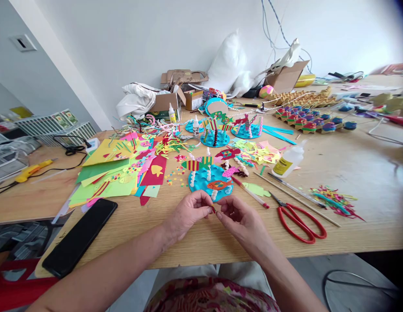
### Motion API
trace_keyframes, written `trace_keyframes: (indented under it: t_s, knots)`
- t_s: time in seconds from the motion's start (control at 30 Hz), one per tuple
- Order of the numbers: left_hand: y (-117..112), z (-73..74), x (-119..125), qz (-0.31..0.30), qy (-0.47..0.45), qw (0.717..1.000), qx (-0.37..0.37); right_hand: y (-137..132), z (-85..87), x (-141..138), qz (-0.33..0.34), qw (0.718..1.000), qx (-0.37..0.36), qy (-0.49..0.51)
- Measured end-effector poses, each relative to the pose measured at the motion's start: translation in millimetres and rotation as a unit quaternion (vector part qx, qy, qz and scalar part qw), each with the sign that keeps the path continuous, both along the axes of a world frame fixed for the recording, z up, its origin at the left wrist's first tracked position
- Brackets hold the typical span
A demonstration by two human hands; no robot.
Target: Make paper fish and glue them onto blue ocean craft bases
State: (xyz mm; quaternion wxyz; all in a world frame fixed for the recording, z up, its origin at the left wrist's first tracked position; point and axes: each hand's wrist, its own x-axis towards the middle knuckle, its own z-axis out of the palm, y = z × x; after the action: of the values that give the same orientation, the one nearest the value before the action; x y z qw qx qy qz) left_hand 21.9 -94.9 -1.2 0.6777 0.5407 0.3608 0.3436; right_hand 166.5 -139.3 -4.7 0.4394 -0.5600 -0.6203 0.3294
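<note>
Wooden tabletop (201,245), red piece (213,209) between the fingers (205,211)

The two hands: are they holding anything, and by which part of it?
The left hand seems to pinch a small red piece between thumb and fingers, with the right hand close beside it; which part is held cannot be told.

The small held piece (213,209) is dark red; the round base (200,182) is blue, one paper fish (195,165) striped green, red and yellow, the scissor handles (324,232) red.
</note>
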Motion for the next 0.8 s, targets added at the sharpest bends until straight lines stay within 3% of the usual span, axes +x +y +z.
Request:
trace_keyframes:
  t_s: [0.13,0.8]
  knots:
    - [0.1,-1.5,-1.1,-0.019,-0.026,0.999,-0.009,4.1,-5.5,-2.3,0.001,0.999,-0.007,0.037]
    - [0.4,-1.1,-1.0,-0.034,-0.02,0.999,-0.016,4.5,3.6,-2.4,-0.001,0.994,0.064,-0.089]
